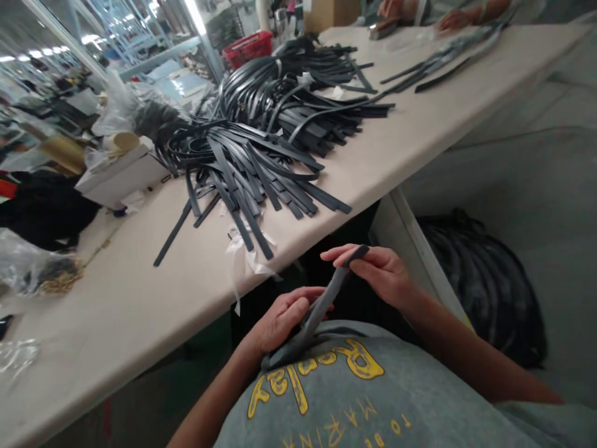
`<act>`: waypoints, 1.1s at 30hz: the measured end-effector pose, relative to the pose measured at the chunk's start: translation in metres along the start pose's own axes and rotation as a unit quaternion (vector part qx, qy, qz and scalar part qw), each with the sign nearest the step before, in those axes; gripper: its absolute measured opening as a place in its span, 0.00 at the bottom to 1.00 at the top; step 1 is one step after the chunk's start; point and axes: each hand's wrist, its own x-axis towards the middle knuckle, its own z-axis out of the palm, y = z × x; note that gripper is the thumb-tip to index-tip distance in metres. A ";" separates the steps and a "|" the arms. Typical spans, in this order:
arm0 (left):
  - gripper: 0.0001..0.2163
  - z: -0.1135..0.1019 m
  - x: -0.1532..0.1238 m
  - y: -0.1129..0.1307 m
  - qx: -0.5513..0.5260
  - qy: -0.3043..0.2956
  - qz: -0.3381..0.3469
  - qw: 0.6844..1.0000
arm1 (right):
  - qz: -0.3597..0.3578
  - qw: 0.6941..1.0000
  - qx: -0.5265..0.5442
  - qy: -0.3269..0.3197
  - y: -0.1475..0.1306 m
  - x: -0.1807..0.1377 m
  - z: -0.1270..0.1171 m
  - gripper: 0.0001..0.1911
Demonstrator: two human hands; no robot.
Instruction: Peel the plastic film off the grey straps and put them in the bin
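A dark grey flat strap (324, 302) runs slantwise between my hands, just in front of the grey shirt. My right hand (385, 274) pinches its upper end between thumb and fingers, with the black tip poking out past them. Lower down, my left hand (284, 317) is closed around the strap's folded lower part; its fingertips are partly hidden behind it. On the table beyond my hands lies a large heap of black straps (252, 168), their loose ends fanned toward me.
The pale table (186, 298) runs diagonally, its near edge just past my hands. A white box (116, 174) and plastic bags stand left; a red basket (247, 50) is behind. Another person's hands (452, 22) work at the far end. A black coiled bundle (485, 286) lies below right.
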 end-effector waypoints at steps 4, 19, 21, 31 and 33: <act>0.20 0.023 0.016 0.014 0.046 -0.042 0.005 0.998 | 0.039 0.999 -0.006 0.023 -0.006 -0.036 -0.004 0.09; 0.16 0.045 0.054 -0.003 0.239 -0.017 -0.009 0.971 | 0.089 0.980 0.056 0.172 0.021 -0.063 -0.020 0.09; 0.16 0.041 0.052 -0.006 0.302 -0.018 -0.004 0.953 | 0.066 0.972 0.073 0.213 0.017 -0.059 -0.027 0.09; 0.19 0.024 0.050 -0.038 0.359 0.016 -0.008 0.933 | -0.085 0.901 -0.133 0.404 -0.027 -0.068 -0.103 0.12; 0.22 0.020 0.047 -0.044 0.346 0.046 -0.010 0.937 | -0.154 0.845 -0.251 0.445 -0.053 -0.066 -0.129 0.12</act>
